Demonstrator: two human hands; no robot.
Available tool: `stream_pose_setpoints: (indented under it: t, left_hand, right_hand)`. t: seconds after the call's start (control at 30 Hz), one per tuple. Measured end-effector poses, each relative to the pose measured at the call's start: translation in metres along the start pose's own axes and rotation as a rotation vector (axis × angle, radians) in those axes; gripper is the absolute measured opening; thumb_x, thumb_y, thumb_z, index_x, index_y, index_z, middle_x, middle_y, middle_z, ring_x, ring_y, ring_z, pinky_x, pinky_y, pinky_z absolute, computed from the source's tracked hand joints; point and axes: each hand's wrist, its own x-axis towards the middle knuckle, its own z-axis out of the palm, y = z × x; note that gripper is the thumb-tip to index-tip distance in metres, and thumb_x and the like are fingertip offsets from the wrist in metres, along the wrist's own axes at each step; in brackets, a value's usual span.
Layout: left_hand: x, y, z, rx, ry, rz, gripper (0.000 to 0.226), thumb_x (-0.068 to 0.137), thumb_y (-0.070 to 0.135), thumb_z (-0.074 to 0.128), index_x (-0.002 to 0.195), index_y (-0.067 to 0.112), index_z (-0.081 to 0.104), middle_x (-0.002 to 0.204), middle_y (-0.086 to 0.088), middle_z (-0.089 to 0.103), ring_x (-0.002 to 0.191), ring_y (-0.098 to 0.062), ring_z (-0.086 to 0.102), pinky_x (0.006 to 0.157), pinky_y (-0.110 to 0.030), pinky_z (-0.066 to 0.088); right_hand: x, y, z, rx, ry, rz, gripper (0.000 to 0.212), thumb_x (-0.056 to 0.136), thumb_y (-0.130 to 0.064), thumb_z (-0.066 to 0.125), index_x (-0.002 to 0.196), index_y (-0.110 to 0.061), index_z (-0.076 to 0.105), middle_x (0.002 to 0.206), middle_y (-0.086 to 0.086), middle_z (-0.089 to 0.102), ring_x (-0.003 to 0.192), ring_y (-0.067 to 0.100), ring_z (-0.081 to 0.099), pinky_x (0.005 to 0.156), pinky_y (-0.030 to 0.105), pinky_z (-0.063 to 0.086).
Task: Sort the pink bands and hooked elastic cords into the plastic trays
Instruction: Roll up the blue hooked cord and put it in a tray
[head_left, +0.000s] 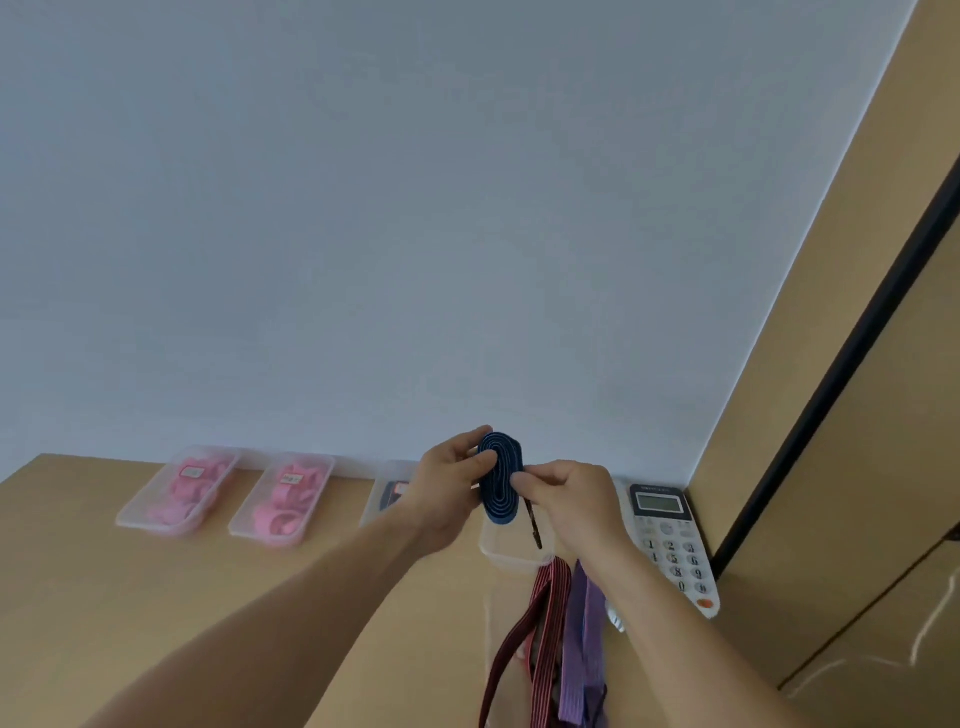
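At the table's (156, 597) far edge, against the wall (415, 234), 2 trays (136, 500) hold pink bands (179, 493); their labels are too blurred to read, and wide tabletop stretches in front. The left hand (447, 488) and right hand (571, 504) pinch a coiled blue cord (496, 493) with curled fingers above another tray (506, 553). A red cord (545, 613) and purple cord (587, 623) lie nearer, beside a phone (670, 540) with keys 1 to 9.
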Motion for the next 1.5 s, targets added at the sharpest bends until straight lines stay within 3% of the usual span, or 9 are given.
stream_pose_setpoints:
  t: [0.13, 0.3, 0.5, 0.63, 0.77, 0.9, 1.07, 1.27, 1.5]
  left_hand:
    - [0.016, -0.018, -0.005, -0.049, 0.061, -0.012, 0.045, 0.101, -0.002, 0.045, 0.145, 0.003, 0.04, 0.132, -0.021, 0.058, 0.113, -0.031, 0.061, 0.092, -0.038, 0.052]
    - [0.055, -0.036, -0.016, -0.177, 0.031, -0.067, 0.042, 0.1, -0.005, 0.038, 0.142, -0.005, 0.041, 0.135, -0.03, 0.052, 0.116, -0.036, 0.057, 0.106, -0.047, 0.044]
    - [0.103, -0.057, -0.035, -0.256, -0.106, -0.19, 0.041, 0.09, -0.009, 0.027, 0.121, -0.013, 0.053, 0.11, -0.029, 0.06, 0.103, -0.038, 0.056, 0.093, -0.046, 0.046]
    - [0.135, -0.066, -0.048, -0.06, -0.171, -0.271, 0.041, 0.085, -0.007, 0.028, 0.108, -0.005, 0.063, 0.097, -0.022, 0.064, 0.09, -0.03, 0.06, 0.082, -0.04, 0.048]
    - [0.165, -0.078, -0.064, 0.353, -0.096, -0.293, 0.03, 0.093, 0.007, 0.039, 0.104, 0.03, 0.055, 0.104, -0.008, 0.058, 0.088, -0.017, 0.053, 0.089, -0.033, 0.047]
    - [0.177, -0.102, -0.078, 0.743, -0.081, -0.263, 0.047, 0.098, 0.017, 0.045, 0.144, 0.009, 0.042, 0.116, -0.006, 0.057, 0.092, -0.016, 0.056, 0.078, -0.026, 0.042]
    - [0.186, -0.122, -0.08, 0.928, -0.146, -0.333, 0.055, 0.096, 0.015, 0.049, 0.149, 0.008, 0.036, 0.141, -0.011, 0.052, 0.109, -0.023, 0.058, 0.09, -0.032, 0.048]
    - [0.192, -0.134, -0.079, 0.791, -0.116, -0.424, 0.044, 0.091, 0.007, 0.046, 0.134, 0.011, 0.057, 0.1, -0.012, 0.071, 0.07, -0.02, 0.058, 0.057, -0.026, 0.046]
    - [0.183, -0.138, -0.077, 0.613, -0.087, -0.446, 0.024, 0.091, 0.01, 0.047, 0.093, -0.003, 0.066, 0.068, -0.011, 0.06, 0.058, -0.022, 0.056, 0.054, -0.028, 0.048]
  right_hand:
    - [0.01, 0.014, 0.014, 0.05, 0.038, 0.04, 0.009, 0.079, -0.025, 0.081, 0.087, -0.024, 0.076, 0.076, -0.012, 0.074, 0.067, -0.006, 0.066, 0.062, 0.014, 0.047]
    - [0.03, 0.025, 0.029, 0.087, 0.071, 0.071, 0.026, 0.078, -0.024, 0.082, 0.087, -0.009, 0.061, 0.068, 0.005, 0.07, 0.048, 0.012, 0.063, 0.043, 0.021, 0.046]
    - [0.066, 0.033, 0.044, -0.189, 0.075, 0.1, 0.027, 0.081, -0.023, 0.077, 0.078, -0.012, 0.052, 0.064, 0.002, 0.066, 0.043, 0.008, 0.062, 0.04, 0.017, 0.041]
    - [0.091, 0.039, 0.059, -0.27, 0.148, 0.174, 0.024, 0.078, -0.019, 0.077, 0.077, -0.01, 0.054, 0.058, 0.001, 0.065, 0.041, 0.005, 0.06, 0.04, 0.016, 0.041]
    - [0.109, 0.057, 0.07, -0.379, 0.215, 0.262, 0.021, 0.079, -0.021, 0.075, 0.08, -0.011, 0.056, 0.066, 0.003, 0.069, 0.053, 0.01, 0.067, 0.048, 0.026, 0.052]
    - [0.122, 0.086, 0.075, -0.54, 0.201, 0.293, 0.022, 0.082, -0.025, 0.072, 0.076, -0.019, 0.052, 0.071, -0.004, 0.065, 0.061, 0.007, 0.064, 0.046, 0.016, 0.045]
    - [0.138, 0.121, 0.085, -0.602, 0.112, 0.302, 0.018, 0.085, -0.021, 0.07, 0.08, -0.014, 0.054, 0.075, -0.001, 0.061, 0.066, 0.012, 0.06, 0.048, 0.019, 0.04]
    - [0.152, 0.149, 0.096, -0.639, 0.057, 0.301, 0.019, 0.084, -0.015, 0.067, 0.075, -0.015, 0.051, 0.073, 0.003, 0.06, 0.069, 0.02, 0.061, 0.056, 0.03, 0.046]
    - [0.149, 0.157, 0.102, -0.698, 0.031, 0.263, 0.014, 0.086, -0.021, 0.064, 0.078, -0.016, 0.053, 0.068, -0.002, 0.057, 0.062, 0.016, 0.056, 0.052, 0.029, 0.042]
